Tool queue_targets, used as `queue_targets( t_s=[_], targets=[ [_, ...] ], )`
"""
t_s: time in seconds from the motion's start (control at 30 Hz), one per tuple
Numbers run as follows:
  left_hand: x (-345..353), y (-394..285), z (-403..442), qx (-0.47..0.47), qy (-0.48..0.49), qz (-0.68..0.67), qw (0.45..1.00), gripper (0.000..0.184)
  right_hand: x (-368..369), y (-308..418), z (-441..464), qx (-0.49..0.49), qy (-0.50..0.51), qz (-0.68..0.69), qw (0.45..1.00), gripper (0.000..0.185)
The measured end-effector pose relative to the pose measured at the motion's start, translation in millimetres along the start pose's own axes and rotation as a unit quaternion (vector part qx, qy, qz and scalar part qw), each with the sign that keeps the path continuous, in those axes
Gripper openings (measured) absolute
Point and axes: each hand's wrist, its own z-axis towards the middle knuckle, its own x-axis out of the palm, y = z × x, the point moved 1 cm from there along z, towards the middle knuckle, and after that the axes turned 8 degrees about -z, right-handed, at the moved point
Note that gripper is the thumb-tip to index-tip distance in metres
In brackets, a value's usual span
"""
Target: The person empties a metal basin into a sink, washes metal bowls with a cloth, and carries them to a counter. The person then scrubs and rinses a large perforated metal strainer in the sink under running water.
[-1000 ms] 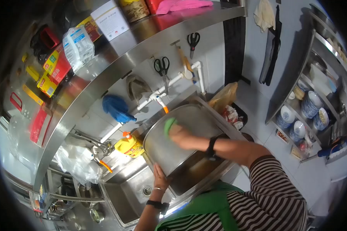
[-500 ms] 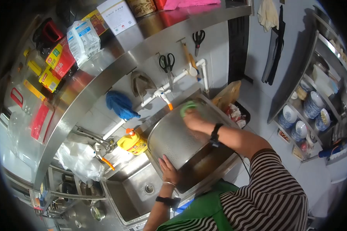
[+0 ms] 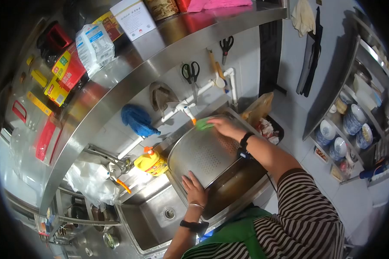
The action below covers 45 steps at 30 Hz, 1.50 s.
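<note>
Perforated metal pan (image 3: 196,159), over sink basin (image 3: 242,200): apparently being scrubbed.
Green pad (image 3: 203,124) is being clamped in right hand (image 3: 226,128); pan is being braced by left hand (image 3: 195,190), fingers slightly apart; steady pressure is probably being needed next.

On my feed I read the perforated strainer (image 3: 195,156) as dull grey metal, smooth between holes. Sink basin (image 3: 149,213): steel, satin, glossy in spots. Green scrubber (image 3: 204,124) blurred, can't call its texture. I log detergent bottle (image 3: 149,166) shiny plastic, clear bag (image 3: 90,180) crinkly plastic, blue rag (image 3: 137,120) matt cloth, striped sleeve (image 3: 309,200) matt fabric, overhead shelf (image 3: 149,64) polished metal.
</note>
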Motion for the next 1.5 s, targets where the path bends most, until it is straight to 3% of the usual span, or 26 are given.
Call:
queue_targets(
  t_s=[0.03, 0.1, 0.17, 0.2, 0.27, 0.33, 0.43, 0.47, 0.57, 0.63, 0.7, 0.73, 0.8, 0.83, 0.9, 0.97, 1.0, 1.07, 1.1, 1.13, 1.23, 1.27, 1.3, 1.37, 1.47, 1.5],
  targets=[
    [1.1, 0.6, -3.5, 0.007, -0.011, -0.001, 1.000, 0.122, -10.1, 4.4, -3.2, -0.001, 0.002, -0.001, 1.000, 0.039],
    [1.3, 11.6, -11.4, 0.014, -0.018, -0.006, 1.000, 0.122, -29.9, 14.1, -21.3, 0.239, 0.045, -0.003, 0.970, 0.041],
    [8.0, 26.9, -5.9, 0.027, -0.031, -0.024, 0.999, 0.122, -2.7, 46.8, -32.7, 0.130, 0.004, -0.084, 0.988, 0.038],
    [13.8, 53.2, -10.7, 0.042, -0.030, -0.074, 0.996, 0.122, 19.1, 61.0, -40.8, -0.020, -0.068, -0.169, 0.983, 0.036],
    [34.0, 96.0, -18.2, 0.019, -0.021, -0.111, 0.993, 0.126, 40.0, 120.3, -70.6, -0.141, 0.007, -0.270, 0.952, 0.034],
    [8.4, 64.5, -15.7, 0.058, -0.006, -0.049, 0.997, 0.128, 42.0, 179.2, -103.3, -0.221, 0.161, -0.237, 0.932, 0.037],
    [0.8, 35.9, -14.1, 0.078, 0.034, 0.012, 0.996, 0.129, 47.3, 171.4, -99.7, -0.255, 0.126, -0.240, 0.928, 0.036],
    [1.2, 24.9, -17.0, 0.052, 0.035, -0.009, 0.998, 0.128, 34.0, 158.1, -85.4, -0.186, 0.133, -0.246, 0.942, 0.039],
    [7.3, 21.2, -17.9, 0.018, 0.048, -0.022, 0.998, 0.129, 21.6, 49.5, -53.1, 0.048, -0.009, -0.032, 0.998, 0.032],
    [9.8, 20.8, -15.4, 0.014, 0.035, -0.015, 0.999, 0.128, 5.5, 3.6, -36.9, 0.185, 0.091, 0.166, 0.964, 0.032],
    [2.3, 18.4, -16.4, 0.008, 0.024, -0.032, 0.999, 0.122, 3.5, -0.9, -33.2, 0.167, 0.064, -0.168, 0.969, 0.028],
    [4.2, 17.7, -20.9, -0.005, 0.018, -0.054, 0.998, 0.116, 2.6, 49.3, -40.2, 0.168, 0.011, -0.202, 0.965, 0.024],
    [23.1, 42.0, -20.3, 0.003, 0.011, -0.081, 0.997, 0.117, 21.7, 115.9, -37.6, 0.034, 0.109, -0.285, 0.952, 0.024],
    [28.3, 49.7, -16.9, 0.012, 0.002, -0.107, 0.994, 0.117, 53.0, 126.8, -46.4, -0.082, 0.132, -0.254, 0.955, 0.025],
    [8.8, 17.2, -19.2, 0.022, 0.009, -0.064, 0.998, 0.118, 71.5, 130.2, -46.4, -0.198, 0.147, -0.220, 0.944, 0.026],
    [0.4, -1.1, -18.9, 0.030, 0.016, -0.024, 0.999, 0.118, 62.1, 139.1, -40.5, -0.370, 0.186, -0.197, 0.889, 0.029],
    [3.1, -0.8, -18.2, 0.010, 0.018, -0.005, 1.000, 0.120, 48.0, 141.5, -30.7, -0.323, 0.195, -0.223, 0.899, 0.032],
    [2.3, 0.3, -17.0, -0.010, 0.027, 0.004, 1.000, 0.120, 47.0, 86.2, 2.3, -0.245, 0.088, -0.150, 0.954, 0.034],
    [1.0, 1.8, -15.6, -0.016, 0.028, 0.004, 0.999, 0.120, 30.5, 63.0, 8.5, -0.261, 0.031, -0.114, 0.958, 0.037],
    [0.3, 0.7, -11.9, -0.014, 0.023, -0.013, 1.000, 0.119, 11.9, 48.3, 12.3, -0.221, 0.037, -0.091, 0.970, 0.038],
    [-7.6, -4.8, -12.2, -0.034, 0.030, -0.019, 0.999, 0.116, -17.5, -36.6, -11.6, 0.086, 0.017, 0.075, 0.993, 0.038],
    [-8.4, -8.5, -8.9, -0.050, 0.040, -0.009, 0.998, 0.115, -24.7, -55.3, -25.8, 0.199, 0.090, 0.073, 0.973, 0.039],
    [-9.7, -4.8, -9.4, -0.047, 0.039, -0.010, 0.998, 0.115, -15.5, -47.9, -36.3, 0.198, 0.087, 0.071, 0.974, 0.039],
    [-3.6, 4.0, -10.4, -0.038, 0.018, -0.018, 0.999, 0.117, -2.1, -28.6, -43.6, 0.117, -0.052, -0.108, 0.986, 0.034],
    [15.1, 50.8, -15.7, 0.013, 0.013, -0.087, 0.996, 0.120, 4.8, 103.7, -35.7, 0.054, 0.038, -0.219, 0.973, 0.021],
    [19.3, 67.5, -17.7, 0.016, 0.017, -0.085, 0.996, 0.120, 31.8, 116.4, -41.2, -0.075, 0.024, -0.254, 0.964, 0.025]
  ],
)
